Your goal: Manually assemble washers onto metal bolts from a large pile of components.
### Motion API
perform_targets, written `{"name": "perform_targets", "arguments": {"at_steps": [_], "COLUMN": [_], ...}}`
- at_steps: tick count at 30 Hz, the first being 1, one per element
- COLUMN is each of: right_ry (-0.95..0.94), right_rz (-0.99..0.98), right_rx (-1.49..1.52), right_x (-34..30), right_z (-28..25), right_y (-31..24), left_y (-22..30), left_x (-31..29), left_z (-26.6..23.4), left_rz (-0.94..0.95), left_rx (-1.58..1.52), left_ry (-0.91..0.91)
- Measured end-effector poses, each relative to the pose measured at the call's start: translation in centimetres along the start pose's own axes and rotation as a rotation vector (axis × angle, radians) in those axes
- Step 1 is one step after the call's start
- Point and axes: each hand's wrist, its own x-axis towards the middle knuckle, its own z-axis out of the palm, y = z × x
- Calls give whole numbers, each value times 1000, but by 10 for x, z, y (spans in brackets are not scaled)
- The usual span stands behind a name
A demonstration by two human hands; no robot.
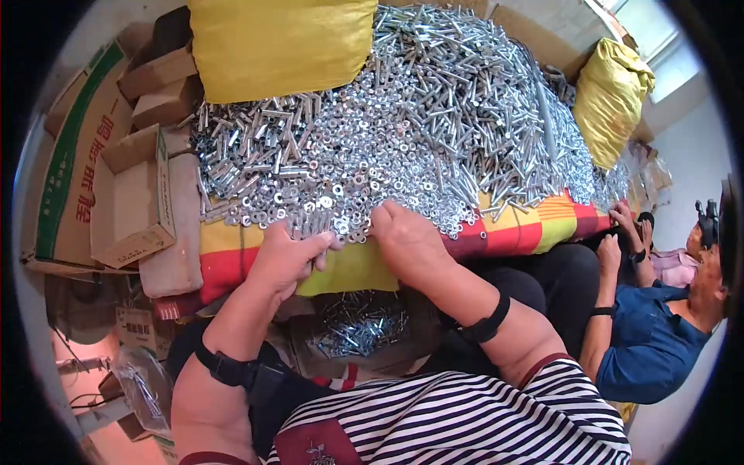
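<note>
My left hand is closed round a row of short silver metal sleeves, its thumb lying across them at the pile's near edge. My right hand is just to the right, its fingers bent together at the loose washers. Whatever sits between those fingertips is too small to make out. More sleeves are heaped behind my left hand. A large mound of long bolts rises behind and to the right of my right hand.
A yellow sack lies at the back, another yellow sack at the far right. An open cardboard box stands on the left. Below the checked cloth, assembled bolts lie in a heap. Co-workers sit to the right.
</note>
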Motion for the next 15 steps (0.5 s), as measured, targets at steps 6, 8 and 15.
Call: {"name": "perform_targets", "arguments": {"at_steps": [6,8,15], "right_ry": [-25,-27,-130], "right_rz": [-14,-24,68], "right_rx": [101,125,16], "right_x": [4,6,7], "right_z": [-2,2,-1], "right_y": [-2,-5,-12], "left_y": [-5,-9,-14], "left_x": [0,0,-2], "left_z": [10,8,6], "left_rz": [115,146,153], "left_rx": [-68,-71,-33], "left_ry": [147,142,179]}}
